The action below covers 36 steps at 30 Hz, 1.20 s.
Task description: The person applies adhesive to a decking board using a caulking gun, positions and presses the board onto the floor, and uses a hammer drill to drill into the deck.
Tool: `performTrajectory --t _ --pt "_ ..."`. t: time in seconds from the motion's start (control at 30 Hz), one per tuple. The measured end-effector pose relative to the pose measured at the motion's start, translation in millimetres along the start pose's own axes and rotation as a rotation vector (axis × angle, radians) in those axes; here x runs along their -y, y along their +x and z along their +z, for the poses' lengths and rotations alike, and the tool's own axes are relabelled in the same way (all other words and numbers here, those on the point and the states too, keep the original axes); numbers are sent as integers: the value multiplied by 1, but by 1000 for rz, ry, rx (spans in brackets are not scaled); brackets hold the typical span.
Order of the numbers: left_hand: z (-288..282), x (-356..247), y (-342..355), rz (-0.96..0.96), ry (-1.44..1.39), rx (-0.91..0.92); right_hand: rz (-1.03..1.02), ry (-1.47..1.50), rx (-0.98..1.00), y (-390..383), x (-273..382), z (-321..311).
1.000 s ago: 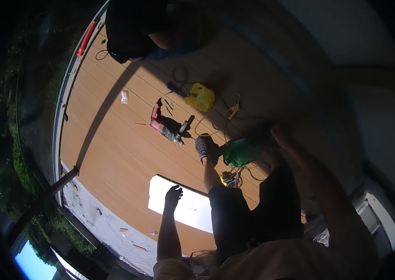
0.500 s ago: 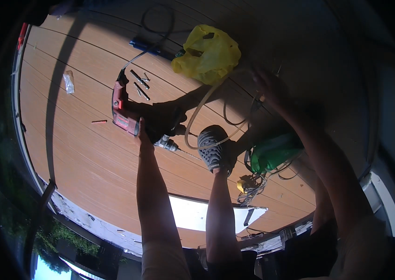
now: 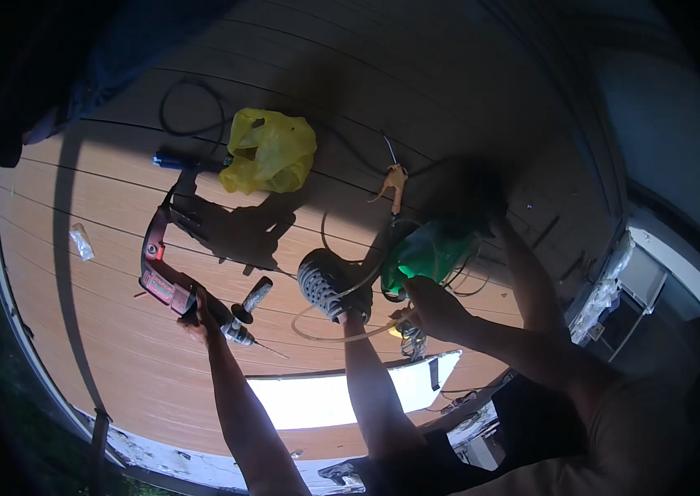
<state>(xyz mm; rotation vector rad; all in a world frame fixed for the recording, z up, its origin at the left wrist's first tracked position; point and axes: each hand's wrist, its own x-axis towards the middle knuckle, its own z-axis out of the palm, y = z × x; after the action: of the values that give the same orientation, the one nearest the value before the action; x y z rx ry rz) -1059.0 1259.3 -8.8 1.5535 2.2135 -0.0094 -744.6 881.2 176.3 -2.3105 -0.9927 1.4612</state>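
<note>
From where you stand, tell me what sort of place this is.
Probably an outdoor deck serving as a work area: long floorboards partly in sunlight, greenery beyond them, and a drill in the left hand.

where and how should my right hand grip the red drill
Probably the dark side handle, coming from the right: its free end juts up and rightward, away from the drill body, which the left hand holds. Keep fingers off the thin bit beyond the chuck.
</note>
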Motion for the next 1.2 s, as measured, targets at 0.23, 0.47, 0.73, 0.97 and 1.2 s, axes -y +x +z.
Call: performTrajectory --t 0.23,0.47,0.73,0.97,1.2 --pt "-164 -89 -90 377 361 237 -241 -92 411 -48 11 -78" --pt "-272 -252 -278 1149 357 603 -283 296 -207 -141 90 -261" --pt "-337 -401 -480 1851 306 1158 37 1019 250 -340 78 -316" --pt "-314 -506 -654 1844 704 1437 181 1722 58 -479 21 -395" --pt "-272 -509 -790 1595 343 1115 188 2230 -412 -569 -96 -370"
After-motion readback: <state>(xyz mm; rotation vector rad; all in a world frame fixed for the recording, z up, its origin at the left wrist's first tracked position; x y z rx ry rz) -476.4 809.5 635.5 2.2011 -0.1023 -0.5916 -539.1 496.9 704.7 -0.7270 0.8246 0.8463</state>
